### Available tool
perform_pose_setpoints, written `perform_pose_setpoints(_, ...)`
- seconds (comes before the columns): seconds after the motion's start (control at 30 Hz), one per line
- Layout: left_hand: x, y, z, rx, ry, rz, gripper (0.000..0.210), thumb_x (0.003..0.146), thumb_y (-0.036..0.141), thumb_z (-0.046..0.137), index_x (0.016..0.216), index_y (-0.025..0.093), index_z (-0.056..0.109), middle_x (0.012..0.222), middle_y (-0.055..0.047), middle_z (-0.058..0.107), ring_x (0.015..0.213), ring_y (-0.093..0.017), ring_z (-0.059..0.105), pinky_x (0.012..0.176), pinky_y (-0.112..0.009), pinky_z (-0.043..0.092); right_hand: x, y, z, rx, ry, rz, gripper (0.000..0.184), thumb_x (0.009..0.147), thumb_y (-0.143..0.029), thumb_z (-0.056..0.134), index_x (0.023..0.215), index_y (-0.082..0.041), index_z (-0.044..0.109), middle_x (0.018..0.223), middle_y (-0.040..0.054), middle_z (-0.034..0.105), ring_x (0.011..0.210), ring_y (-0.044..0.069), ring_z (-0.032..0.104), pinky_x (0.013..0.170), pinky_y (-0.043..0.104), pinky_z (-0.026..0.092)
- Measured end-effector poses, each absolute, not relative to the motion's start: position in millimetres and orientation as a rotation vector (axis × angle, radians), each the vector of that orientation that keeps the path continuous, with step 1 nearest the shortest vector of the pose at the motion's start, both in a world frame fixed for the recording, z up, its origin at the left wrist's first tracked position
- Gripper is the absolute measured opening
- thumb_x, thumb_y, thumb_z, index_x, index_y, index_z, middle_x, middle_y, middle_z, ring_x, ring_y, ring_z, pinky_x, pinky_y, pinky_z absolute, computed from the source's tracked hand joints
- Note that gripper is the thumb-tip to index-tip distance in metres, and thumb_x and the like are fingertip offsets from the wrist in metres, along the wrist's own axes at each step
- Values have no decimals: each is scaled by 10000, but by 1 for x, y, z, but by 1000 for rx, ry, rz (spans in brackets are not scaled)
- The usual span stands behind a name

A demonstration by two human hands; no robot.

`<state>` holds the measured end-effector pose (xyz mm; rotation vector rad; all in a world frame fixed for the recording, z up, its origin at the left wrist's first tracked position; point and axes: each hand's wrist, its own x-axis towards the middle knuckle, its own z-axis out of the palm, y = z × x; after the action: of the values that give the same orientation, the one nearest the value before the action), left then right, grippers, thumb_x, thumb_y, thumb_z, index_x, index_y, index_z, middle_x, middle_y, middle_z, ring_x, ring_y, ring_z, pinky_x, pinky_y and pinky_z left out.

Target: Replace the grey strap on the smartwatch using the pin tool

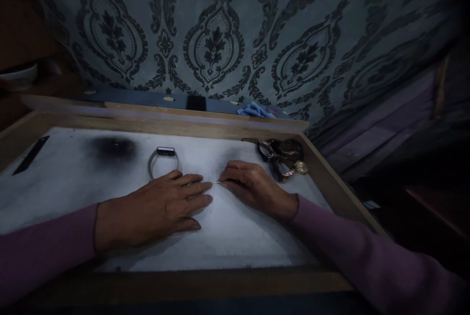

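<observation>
The right hand (pixel 257 188), at the centre-right of the frame, pinches a thin metal pin (pixel 218 182) between thumb and fingers; the pin's bright tip points left, just beside the left hand's middle fingertip, and whether they touch I cannot tell. The left hand (pixel 157 210), left of centre, is palm down with its fingers spread. Just above it a watch (pixel 166 151) stands on its looped strap, the small dark case uppermost, the strap's lower part hidden by the hand. White surface of the table (pixel 249 241) runs from between the hands down to the near edge at the bottom of the frame, giving the fingertips room on that side. Past the right hand, a cluster of watches (pixel 290 148) crowds the upper right corner of the table, near the raised wooden rim (pixel 332 188), so room there is tight. Leftward, a broad stretch of white with a dark smudge (pixel 113 146) reaches to a black strip (pixel 31 155) lying aslant near the left rim. Beyond the far rim, at the upper middle, sit a black block (pixel 196 103) and a crumpled blue cloth (pixel 255 109), with patterned fabric (pixel 213 36) behind.
</observation>
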<state>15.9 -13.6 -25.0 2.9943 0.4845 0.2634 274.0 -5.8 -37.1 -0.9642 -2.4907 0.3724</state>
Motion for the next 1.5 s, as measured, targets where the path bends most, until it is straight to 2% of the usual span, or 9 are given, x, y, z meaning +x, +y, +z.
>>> perform_pose_setpoints(0.37, 14, -14, -24, 3002, 503, 210, 447, 1038, 468, 365, 1367, 195, 497, 1463, -95, 512, 1366, -277, 439, 1024, -416, 382, 275, -4, -38, -957, -2467, 439, 157, 947, -150, 541, 877, -151, 682, 805, 55, 646, 716, 153, 600, 646, 261, 457)
perform_pose_setpoints(0.63, 13, -13, -25, 2993, 496, 169, 443, 1035, 448, 394, 1385, 189, 478, 1493, -94, 479, 1392, -284, 409, 1055, -421, 359, 272, -7, -41, -892, -2468, 326, 205, 976, -168, 500, 859, -146, 667, 790, 69, 630, 736, 166, 593, 664, 270, 465)
perform_pose_setpoints(0.8, 11, -14, -26, 2958, 509, 187, 465, 1030, 465, 398, 1413, 209, 452, 1508, -79, 463, 1411, -286, 389, 1078, -437, 346, 273, -7, -42, -913, -2453, 410, 175, 968, -162, 517, 881, -147, 668, 797, 56, 628, 719, 153, 593, 643, 260, 462)
perform_pose_setpoints(1.0, 8, -13, -27, 2940, 500, 183, 465, 1033, 446, 399, 1431, 207, 437, 1530, -118, 424, 1416, -283, 388, 1083, -444, 344, 274, -6, -43, -933, -2428, 425, 173, 970, -184, 526, 886, -148, 673, 808, 58, 640, 731, 156, 599, 660, 272, 469)
perform_pose_setpoints(1.23, 7, -13, -27, 2973, 537, 69, 498, 1017, 438, 454, 1468, 241, 377, 1556, -117, 378, 1416, -270, 384, 1095, -443, 331, 274, -6, -43, -931, -2434, 421, 173, 968, -179, 531, 886, -143, 679, 807, 59, 645, 724, 153, 599, 653, 270, 467)
perform_pose_setpoints(1.5, 8, -13, -27, 2944, 522, 198, 471, 1026, 462, 409, 1432, 226, 440, 1519, -128, 433, 1384, -278, 433, 1072, -441, 359, 272, -8, -41, -960, -2441, 410, 182, 972, -188, 517, 893, -152, 677, 822, 60, 648, 724, 153, 601, 652, 270, 473)
